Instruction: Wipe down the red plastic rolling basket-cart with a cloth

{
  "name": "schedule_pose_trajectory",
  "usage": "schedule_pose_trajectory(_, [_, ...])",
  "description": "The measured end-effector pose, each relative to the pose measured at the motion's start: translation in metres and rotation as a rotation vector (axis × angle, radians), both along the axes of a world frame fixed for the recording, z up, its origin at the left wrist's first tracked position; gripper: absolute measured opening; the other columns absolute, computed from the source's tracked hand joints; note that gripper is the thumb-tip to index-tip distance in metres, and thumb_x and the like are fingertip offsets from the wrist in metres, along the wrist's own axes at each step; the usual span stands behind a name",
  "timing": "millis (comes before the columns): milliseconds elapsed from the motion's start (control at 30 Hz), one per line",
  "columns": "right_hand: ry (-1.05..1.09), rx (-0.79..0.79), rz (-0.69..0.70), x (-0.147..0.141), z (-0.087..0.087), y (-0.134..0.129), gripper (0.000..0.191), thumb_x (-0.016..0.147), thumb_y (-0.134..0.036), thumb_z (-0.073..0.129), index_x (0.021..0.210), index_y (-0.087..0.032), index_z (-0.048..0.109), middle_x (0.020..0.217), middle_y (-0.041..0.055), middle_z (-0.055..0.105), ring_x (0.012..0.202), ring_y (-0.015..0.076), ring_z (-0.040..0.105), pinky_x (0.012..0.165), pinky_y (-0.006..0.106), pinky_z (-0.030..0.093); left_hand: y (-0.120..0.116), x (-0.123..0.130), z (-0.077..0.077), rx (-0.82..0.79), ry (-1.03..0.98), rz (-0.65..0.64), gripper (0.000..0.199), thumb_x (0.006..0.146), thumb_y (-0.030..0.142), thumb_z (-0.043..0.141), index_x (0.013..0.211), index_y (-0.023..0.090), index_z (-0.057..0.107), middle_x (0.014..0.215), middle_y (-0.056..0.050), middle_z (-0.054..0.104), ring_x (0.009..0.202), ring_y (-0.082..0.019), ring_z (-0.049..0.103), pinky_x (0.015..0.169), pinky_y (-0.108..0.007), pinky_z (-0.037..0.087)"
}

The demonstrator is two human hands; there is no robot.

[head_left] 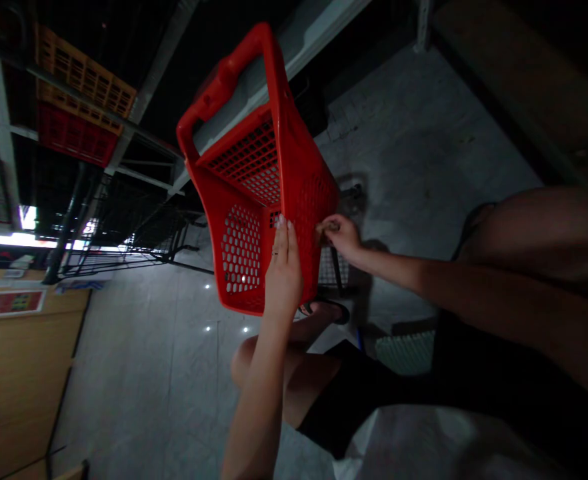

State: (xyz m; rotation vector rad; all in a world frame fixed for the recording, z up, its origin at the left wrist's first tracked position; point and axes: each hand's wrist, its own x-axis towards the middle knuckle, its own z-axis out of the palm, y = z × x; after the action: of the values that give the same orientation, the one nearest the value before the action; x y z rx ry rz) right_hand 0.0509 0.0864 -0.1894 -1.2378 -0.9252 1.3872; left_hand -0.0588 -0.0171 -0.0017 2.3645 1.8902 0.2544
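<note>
This was a shop. It had a red plastic shopping basket [259, 180], orange crates [84, 83] and red crates [77, 137] on metal shelving [147, 80], empty wire racks [134, 230], a tiled floor [144, 373] and a wooden counter [19, 373].

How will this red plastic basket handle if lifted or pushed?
The red plastic basket is probably light for its size: its walls are mostly holes. It's likely stiff, though the perforated wall by the left hand may flex slightly. Its tall handle could make it tip if pushed.
</note>
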Motion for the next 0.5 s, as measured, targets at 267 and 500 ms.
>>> schedule_pose_trajectory(267, [0.033, 0.040, -0.374, 0.016, 0.041, 0.128, 0.013, 0.085, -0.021, 0.060, 0.097, -0.024, 0.062, 0.095, 0.0030, 0.072, 0.086, 0.0180, 0.069, 0.076, 0.030, 0.059, 0.002, 0.009, -0.009, 0.000, -0.073, 0.008, 0.095, 0.093, -0.010, 0.027, 0.180, 0.023, 0.010, 0.187, -0.009, 0.011, 0.173, -0.026, 0.020, 0.136, -0.045, 0.041])
schedule_pose_trajectory(500, [-0.047, 0.223, -0.159, 0.008, 0.058, 0.054, 0.017, 0.085, -0.039, 0.070, 0.092, -0.023, 0.071, 0.081, 0.0042, 0.073, 0.084, 0.0237, 0.073, 0.078, 0.036, 0.062, 0.025, -0.002, -0.027, 0.019, -0.516, -0.020, 0.087, 0.101, 0.002, 0.036, 0.180, 0.031, 0.012, 0.188, -0.003, 0.011, 0.174, -0.021, 0.011, 0.145, -0.045, 0.018])
